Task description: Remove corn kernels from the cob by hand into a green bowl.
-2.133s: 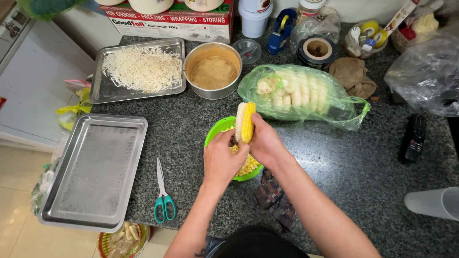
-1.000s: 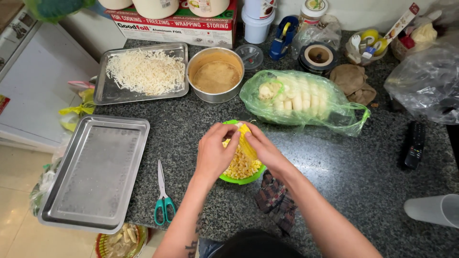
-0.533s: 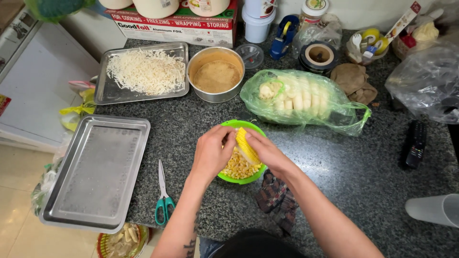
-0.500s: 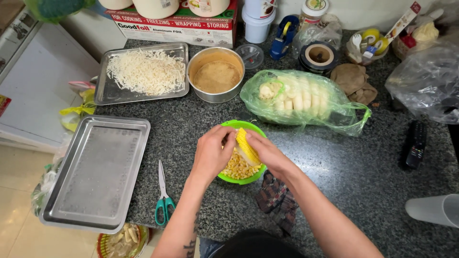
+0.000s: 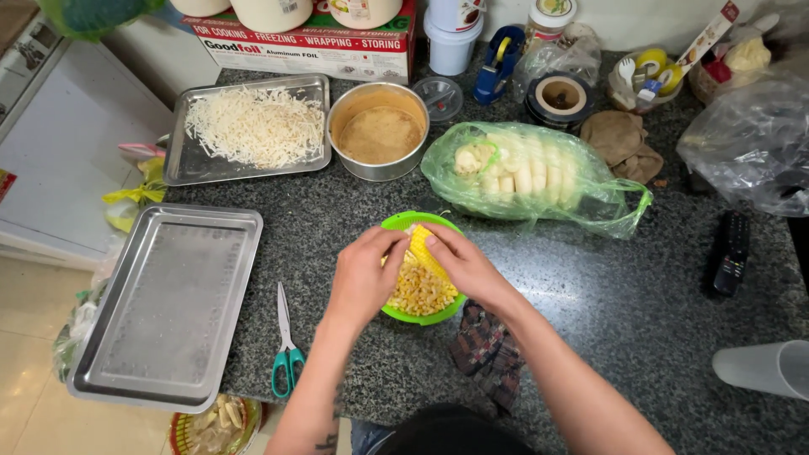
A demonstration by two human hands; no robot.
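Note:
A green bowl [image 5: 403,222] with loose yellow corn kernels [image 5: 419,292] sits on the dark granite counter [image 5: 590,295]. Over it I hold a yellow corn cob [image 5: 424,250], tilted across the bowl. My right hand [image 5: 466,266] grips the cob from the right. My left hand [image 5: 364,275] is curled against its left side, thumb and fingers pressed on the kernels. Part of the bowl is hidden under both hands.
A green plastic bag of pale cobs [image 5: 527,173] lies behind the bowl. An empty steel tray [image 5: 168,303] and green-handled scissors [image 5: 285,341] are at left. A tray of shredded white food [image 5: 249,126], a metal pot [image 5: 377,131], a checked cloth [image 5: 486,350] and a black remote [image 5: 731,251] are around.
The cob was upright above the bowl; it has come down and tilted across it. Both hands have closed in on it and stayed over the bowl.

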